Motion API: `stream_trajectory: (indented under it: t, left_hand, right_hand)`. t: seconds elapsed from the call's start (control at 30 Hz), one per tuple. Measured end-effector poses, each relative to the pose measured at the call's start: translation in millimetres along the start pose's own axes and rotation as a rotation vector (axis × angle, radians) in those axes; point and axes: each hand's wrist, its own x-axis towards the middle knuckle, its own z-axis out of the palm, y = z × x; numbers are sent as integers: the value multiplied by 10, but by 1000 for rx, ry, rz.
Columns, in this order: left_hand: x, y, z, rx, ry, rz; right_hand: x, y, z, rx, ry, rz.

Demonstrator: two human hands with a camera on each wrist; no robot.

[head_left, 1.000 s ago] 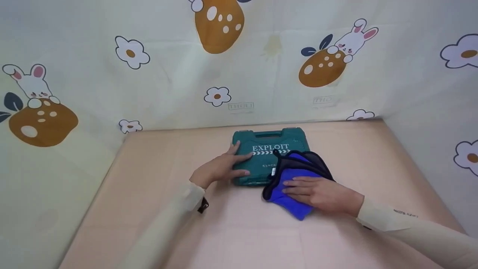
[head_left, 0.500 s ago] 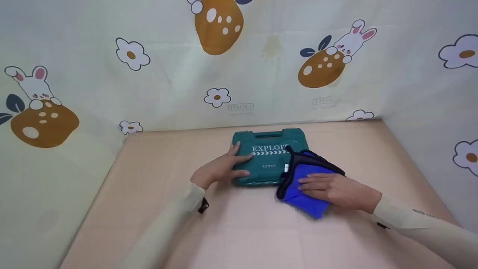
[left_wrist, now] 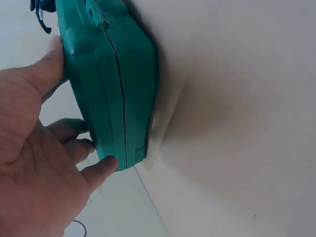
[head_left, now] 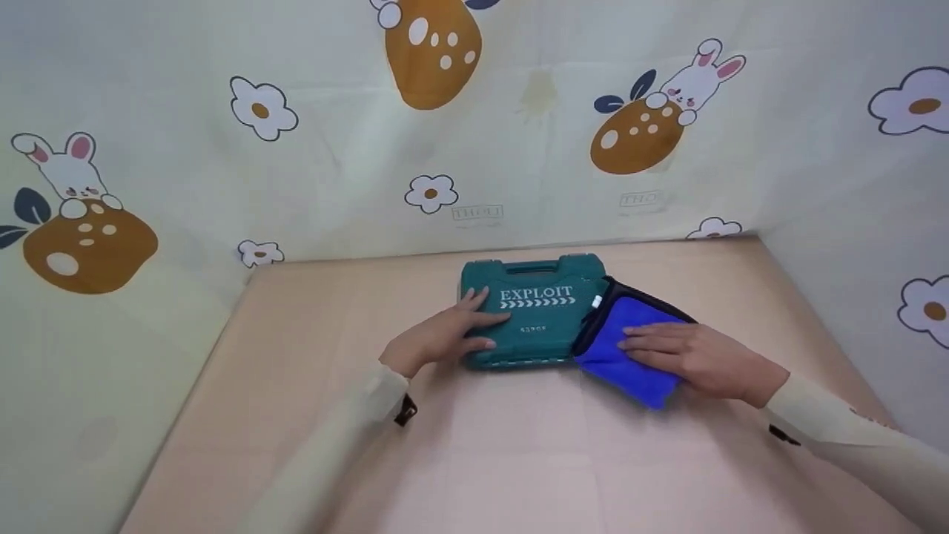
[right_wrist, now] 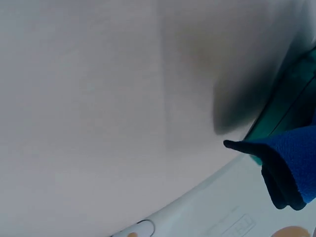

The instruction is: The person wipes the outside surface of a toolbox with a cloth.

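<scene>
A green plastic tool case (head_left: 537, 337) lies flat on the table, handle at the far side, with "EXPLOIT" in white on its lid. My left hand (head_left: 445, 330) rests on its left part with fingers spread; in the left wrist view fingers touch the side of the case (left_wrist: 98, 89). My right hand (head_left: 700, 360) lies with extended fingers on a folded blue cleaning cloth (head_left: 630, 374) with black edging. This cloth covers the right edge of the lid and hangs past it. In the right wrist view the cloth (right_wrist: 298, 153) shows beside the case, with the right hand out of sight.
The case stands on a pale peach table cover (head_left: 326, 326). Behind it rises a light wall cloth (head_left: 334, 170) printed with rabbits, fruit and flowers, which also runs along both sides. A black strap is on each wrist.
My right hand has moved right and slightly away with the cloth, uncovering more of the lid and its lettering. The left fingers have shifted slightly on the case, which stays in place.
</scene>
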Motion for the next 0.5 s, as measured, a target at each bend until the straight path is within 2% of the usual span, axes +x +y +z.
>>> stream_trajectory:
  t: [0.1, 0.17, 0.27, 0.4, 0.5]
  left_hand:
    - [-13, 15, -1, 4, -6, 10]
    - [-23, 29, -4, 21, -11, 15]
    - [-38, 69, -11, 46, -12, 20]
    - [-38, 130, 9, 85, -21, -11]
    - [-28, 166, 47, 111, -33, -35]
  right_hand:
    - [-106, 69, -55, 37, -27, 104]
    - [-171, 118, -102, 77, -46, 248]
    - [-251, 222, -173, 193, -16, 556]
    - [-337, 420, -289, 405, 116, 967]
    - [-403, 555, -400, 566, 190, 1229]
